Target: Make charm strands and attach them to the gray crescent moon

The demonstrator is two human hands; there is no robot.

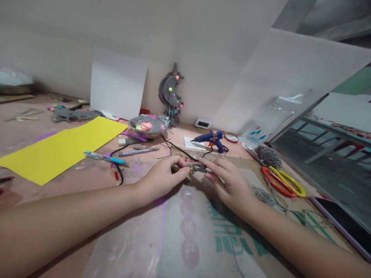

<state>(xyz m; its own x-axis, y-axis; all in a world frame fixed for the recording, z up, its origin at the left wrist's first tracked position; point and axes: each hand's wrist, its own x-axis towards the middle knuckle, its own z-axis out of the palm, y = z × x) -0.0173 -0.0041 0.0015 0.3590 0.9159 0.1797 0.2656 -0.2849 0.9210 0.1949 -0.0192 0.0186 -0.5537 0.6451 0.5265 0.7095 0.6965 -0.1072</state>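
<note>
Between my two hands, over the mat, is a small dark grey piece (198, 167) with gold-coloured bits at its left end. Its exact kind is too small and blurred to tell. My left hand (167, 174) pinches the gold-coloured end between thumb and fingers. At the grey end, the thumb and fingertips of my right hand (227, 178) close on the piece. A blue glue gun (209, 138) lies just beyond my right hand, on a white paper. A black cord runs behind my fingers.
Yellow sheet (62, 148) and pens (106, 158) lie left. A bowl (148, 127) of craft bits and a grey moon ornament (171, 90) stand behind. Scissors with red and yellow handles (282, 183), grey yarn (269, 156), a clear jug (268, 119) and a phone (343, 224) are right.
</note>
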